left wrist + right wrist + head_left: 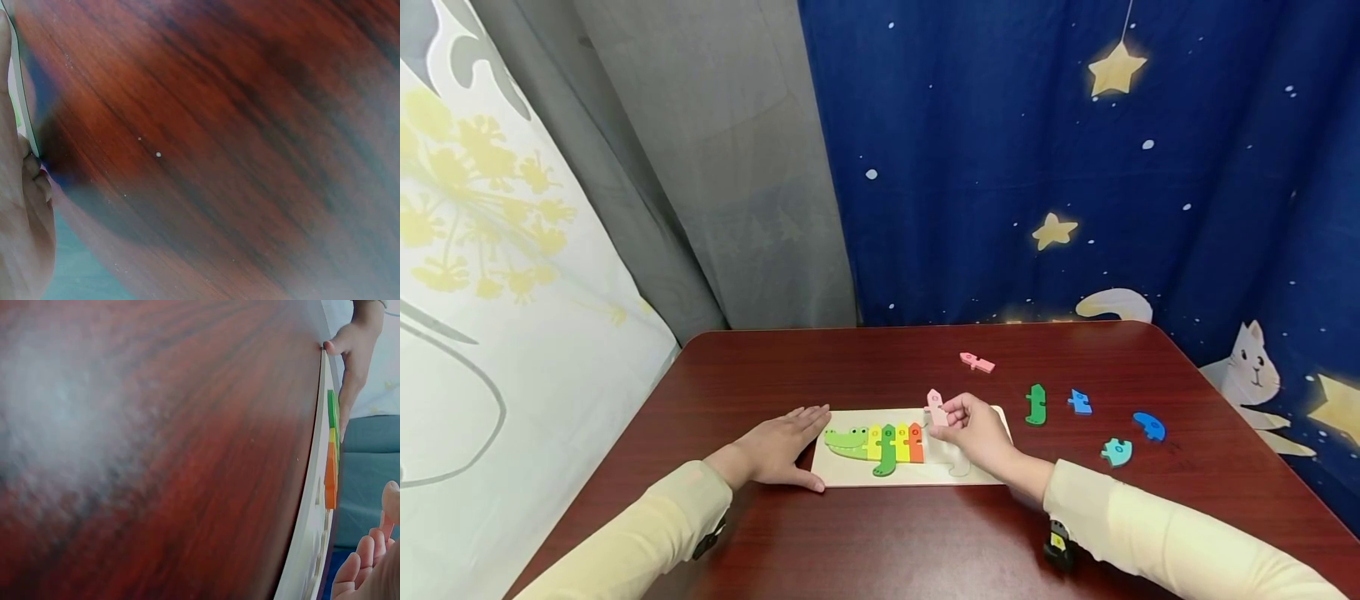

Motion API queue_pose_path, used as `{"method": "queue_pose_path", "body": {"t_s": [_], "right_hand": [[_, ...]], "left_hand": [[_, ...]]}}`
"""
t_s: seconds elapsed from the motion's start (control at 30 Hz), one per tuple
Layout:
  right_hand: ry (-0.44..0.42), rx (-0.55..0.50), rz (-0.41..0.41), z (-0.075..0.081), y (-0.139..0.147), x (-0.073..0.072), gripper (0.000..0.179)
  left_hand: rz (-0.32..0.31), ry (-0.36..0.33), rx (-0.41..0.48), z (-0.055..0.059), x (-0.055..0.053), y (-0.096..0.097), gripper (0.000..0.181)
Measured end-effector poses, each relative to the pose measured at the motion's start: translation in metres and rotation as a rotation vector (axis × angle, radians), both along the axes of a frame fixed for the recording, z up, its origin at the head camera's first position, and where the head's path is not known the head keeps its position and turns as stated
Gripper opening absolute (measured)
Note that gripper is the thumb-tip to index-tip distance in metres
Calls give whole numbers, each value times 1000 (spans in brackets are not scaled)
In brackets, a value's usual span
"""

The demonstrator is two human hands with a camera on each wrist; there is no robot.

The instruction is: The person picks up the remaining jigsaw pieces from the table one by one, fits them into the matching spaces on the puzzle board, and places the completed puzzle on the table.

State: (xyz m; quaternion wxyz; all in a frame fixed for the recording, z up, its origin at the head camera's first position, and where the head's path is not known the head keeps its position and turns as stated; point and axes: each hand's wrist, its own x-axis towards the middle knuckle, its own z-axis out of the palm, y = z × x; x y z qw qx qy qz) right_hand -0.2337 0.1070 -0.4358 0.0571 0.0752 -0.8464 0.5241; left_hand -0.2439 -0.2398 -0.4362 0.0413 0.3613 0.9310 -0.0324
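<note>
A pale wooden puzzle board (917, 477) lies on the table. A green crocodile head piece (848, 442) sits in its left part, followed by yellow, green and orange body pieces (916, 444). My left hand (781, 447) rests at the board's left edge, fingers extended and thumb at the near corner. Over the board, just right of the orange piece, my right hand (973, 432) pinches a light pink puzzle piece (935, 402) between thumb and fingers. In the right wrist view that pink piece (386, 525) shows partly behind the fingers.
Loose puzzle pieces lie beyond and right of the board: a pink one (977, 362), a green one (1036, 405), a blue one (1080, 402), a curved blue one (1149, 426) and a teal one (1117, 452). Curtains hang behind the dark red table (865, 542).
</note>
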Motion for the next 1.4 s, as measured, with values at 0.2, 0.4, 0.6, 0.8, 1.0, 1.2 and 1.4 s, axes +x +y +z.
{"method": "queue_pose_path", "body": {"t_s": [0.2, 0.4, 0.6, 0.8, 1.0, 1.2, 1.4], "right_hand": [[1, -1, 2, -5, -1, 5, 32], [1, 22, 8, -9, -2, 10, 32], [12, 32, 17, -11, -4, 15, 31], [24, 46, 25, -11, -5, 20, 31], [10, 80, 30, -14, -6, 22, 31], [19, 102, 28, -16, -6, 23, 31], [24, 120, 26, -18, -7, 22, 33]], "left_hand": [[10, 2, -13, -2, -1, -1, 116], [10, 1, -14, -3, -2, -1, 116], [1, 7, -12, -3, -2, -1, 115], [11, 1, -20, -3, -1, 0, 116], [20, -3, -27, -3, 0, 0, 116], [8, 0, -23, -2, 0, 1, 115], [18, -9, -28, -1, 0, 0, 115]]}}
